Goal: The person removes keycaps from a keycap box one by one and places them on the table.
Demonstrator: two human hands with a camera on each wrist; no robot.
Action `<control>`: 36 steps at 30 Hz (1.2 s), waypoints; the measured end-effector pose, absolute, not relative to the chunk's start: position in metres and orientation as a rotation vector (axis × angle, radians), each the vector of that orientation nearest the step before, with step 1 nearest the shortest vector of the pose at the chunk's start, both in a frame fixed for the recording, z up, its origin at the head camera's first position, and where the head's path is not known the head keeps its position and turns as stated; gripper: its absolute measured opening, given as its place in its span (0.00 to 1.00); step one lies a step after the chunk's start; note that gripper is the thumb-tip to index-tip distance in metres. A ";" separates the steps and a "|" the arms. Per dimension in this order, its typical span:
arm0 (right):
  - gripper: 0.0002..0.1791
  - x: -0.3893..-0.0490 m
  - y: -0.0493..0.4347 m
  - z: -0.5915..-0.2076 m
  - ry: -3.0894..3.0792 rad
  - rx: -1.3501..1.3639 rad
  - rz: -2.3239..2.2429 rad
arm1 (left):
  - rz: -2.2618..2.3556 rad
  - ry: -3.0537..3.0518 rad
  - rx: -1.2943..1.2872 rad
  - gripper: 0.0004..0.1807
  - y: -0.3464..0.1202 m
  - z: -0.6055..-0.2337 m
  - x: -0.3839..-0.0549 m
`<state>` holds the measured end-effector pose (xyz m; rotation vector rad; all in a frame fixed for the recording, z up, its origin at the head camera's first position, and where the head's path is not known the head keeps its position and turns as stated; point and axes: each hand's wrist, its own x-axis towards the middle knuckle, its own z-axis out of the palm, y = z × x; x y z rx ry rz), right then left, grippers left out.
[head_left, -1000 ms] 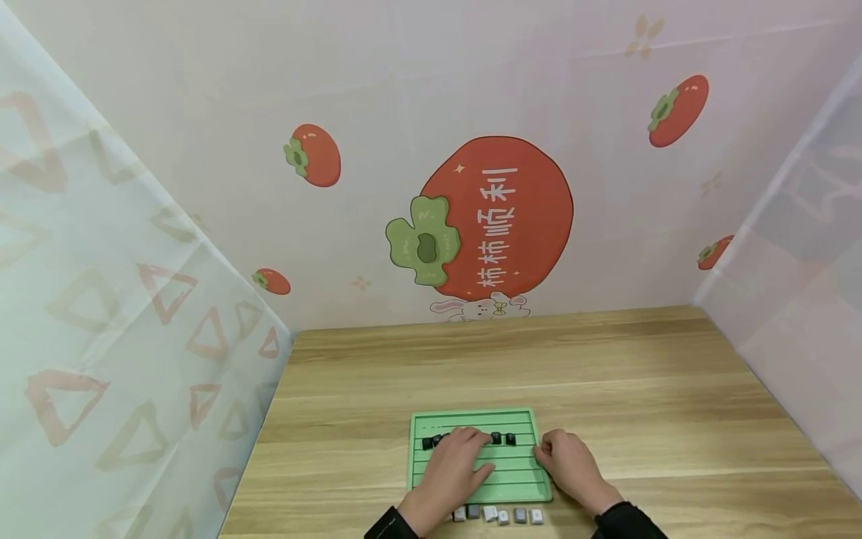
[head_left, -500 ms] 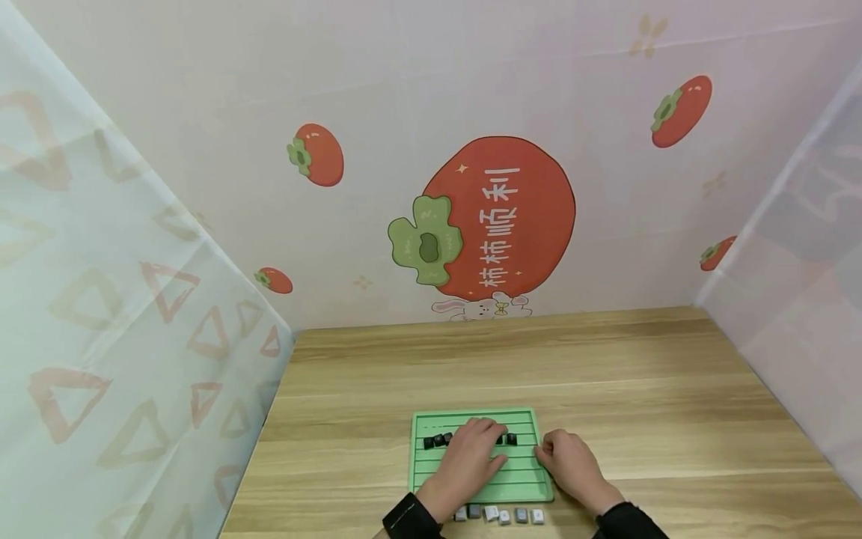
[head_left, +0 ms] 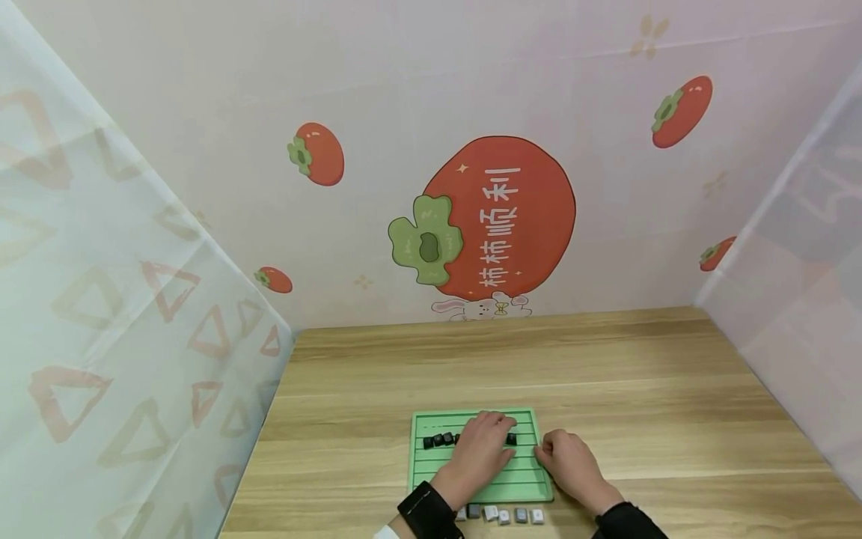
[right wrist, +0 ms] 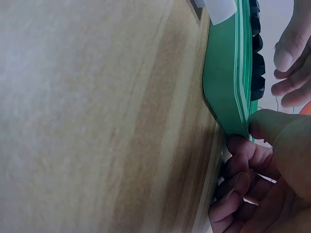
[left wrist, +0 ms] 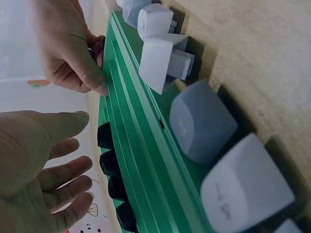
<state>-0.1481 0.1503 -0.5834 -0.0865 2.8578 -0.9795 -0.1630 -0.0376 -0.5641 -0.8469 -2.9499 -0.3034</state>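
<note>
A green grooved board [head_left: 518, 490] lies on the table, with a row of black keycaps [head_left: 438, 440] across its upper part. My left hand [head_left: 477, 453] is over the right portion of that row and hides some keycaps. In the left wrist view its fingers [left wrist: 65, 172] are spread and loosely bent, with nothing between them, beside the black keycaps [left wrist: 111, 163]. At the board's right edge, my right hand [head_left: 571, 464] holds on; the right wrist view has its thumb [right wrist: 266, 122] against the rim and the other fingers curled below.
White and grey keycaps [head_left: 490, 513] lie in a line on the wooden table [head_left: 350, 419] along the board's near edge. One white keycap [left wrist: 158, 60] lies tipped, its stem side showing. A printed cloth wall [head_left: 364, 224] stands behind the table, with cloth sides left and right.
My left hand has slid rightward along the black row, uncovering more keycaps on the left and covering ones further right. The right hand stays at the board's edge.
</note>
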 end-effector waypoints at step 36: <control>0.27 -0.148 0.150 -0.584 2.873 -0.075 -0.973 | -0.066 -2.859 -0.916 0.06 -0.025 -0.570 -0.168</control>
